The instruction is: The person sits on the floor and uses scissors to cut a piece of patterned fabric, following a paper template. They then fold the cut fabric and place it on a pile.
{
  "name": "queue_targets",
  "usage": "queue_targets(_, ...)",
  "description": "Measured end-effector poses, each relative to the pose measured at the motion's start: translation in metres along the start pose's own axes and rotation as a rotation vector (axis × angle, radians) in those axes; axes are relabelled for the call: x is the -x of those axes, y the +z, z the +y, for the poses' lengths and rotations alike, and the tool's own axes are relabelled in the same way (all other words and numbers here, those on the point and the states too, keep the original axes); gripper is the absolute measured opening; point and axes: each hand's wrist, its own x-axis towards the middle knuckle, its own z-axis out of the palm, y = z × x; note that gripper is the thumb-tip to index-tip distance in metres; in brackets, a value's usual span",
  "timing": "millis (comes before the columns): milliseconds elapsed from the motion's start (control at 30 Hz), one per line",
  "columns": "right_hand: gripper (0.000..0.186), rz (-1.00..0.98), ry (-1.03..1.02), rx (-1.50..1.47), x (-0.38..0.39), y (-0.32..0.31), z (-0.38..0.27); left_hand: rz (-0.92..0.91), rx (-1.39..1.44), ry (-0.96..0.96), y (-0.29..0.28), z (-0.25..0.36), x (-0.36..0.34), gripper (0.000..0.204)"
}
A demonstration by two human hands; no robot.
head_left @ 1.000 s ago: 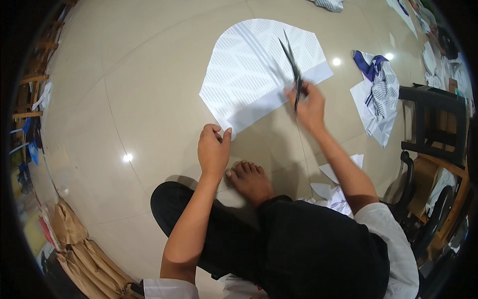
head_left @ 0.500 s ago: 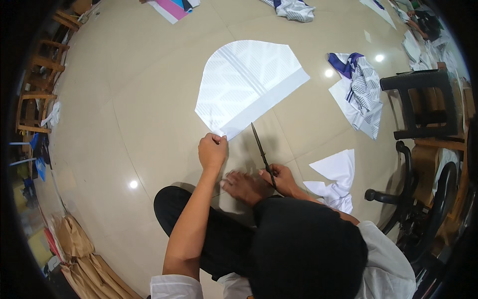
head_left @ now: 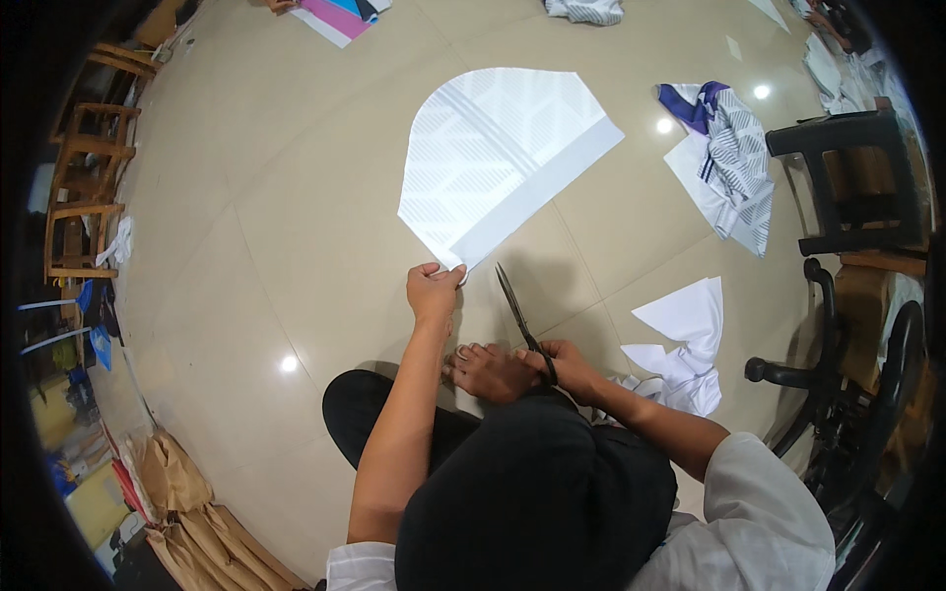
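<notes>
Sitting position: person on the tiled floor (head_left: 296,217), one bare foot (head_left: 490,371) forward between the forearms.
Left hand: left hand (head_left: 432,293) pinches the near corner of the white fabric piece (head_left: 498,148), fingers closed on the cloth edge.
Right hand: right hand (head_left: 570,369) grips the handles of the black scissors (head_left: 522,320), fingers clenched through the loops; it rests just beside the foot.
Scissors: blades closed, tips pointing away from the person, toward the fabric's near corner but apart from it.
Fabric piece: flat on the floor ahead of the person, curved on the far side, straight on the near right edge, with a plain band along that edge and faint stripes elsewhere.
Scraps: white offcuts (head_left: 680,330) on the floor just right of the right forearm.
Other cloth: striped white and blue cloth (head_left: 729,158) well to the right of the fabric piece; pink and blue sheets (head_left: 345,12) at the far edge.
Packages: brown paper bundles (head_left: 187,502) stacked at lower left, flat and crumpled, markings too small to tell.
Furniture: dark stool (head_left: 852,187) at right, wooden frames (head_left: 84,187) at left.
Change from 0.5 s ago: left hand stays on the corner; scissors sit in nearly the same place, right hand still by the foot.
Change from 1.0 s ago: scissors then lay over the fabric, right arm stretched out; now drawn back.
</notes>
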Motion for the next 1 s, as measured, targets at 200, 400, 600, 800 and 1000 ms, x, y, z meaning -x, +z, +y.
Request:
queue_targets(200, 0.055, -0.068, 0.047, 0.01, -0.006, 0.013, -0.018, -0.012, 0.036, -0.033, -0.001, 0.011, 0.01, 0.058)
queue_targets(400, 0.049, -0.09, 0.085, 0.058, -0.003, 0.021, -0.031, -0.005, 0.026, -0.026, -0.006, 0.005, 0.005, 0.069)
queue_targets(600, 0.06, -0.077, 0.063, 0.111, -0.007, 0.024, -0.034, -0.061, 0.062, -0.032, -0.008, 0.012, 0.01, 0.062)
queue_targets(800, 0.064, -0.058, 0.04, 0.089, -0.012, 0.033, -0.04, -0.048, 0.135, -0.062, -0.009, 0.012, 0.011, 0.054)
queue_targets(1000, 0.049, -0.063, 0.031, 0.036, -0.018, 0.036, -0.036, -0.073, 0.088, -0.05, -0.011, 0.013, 0.014, 0.059)
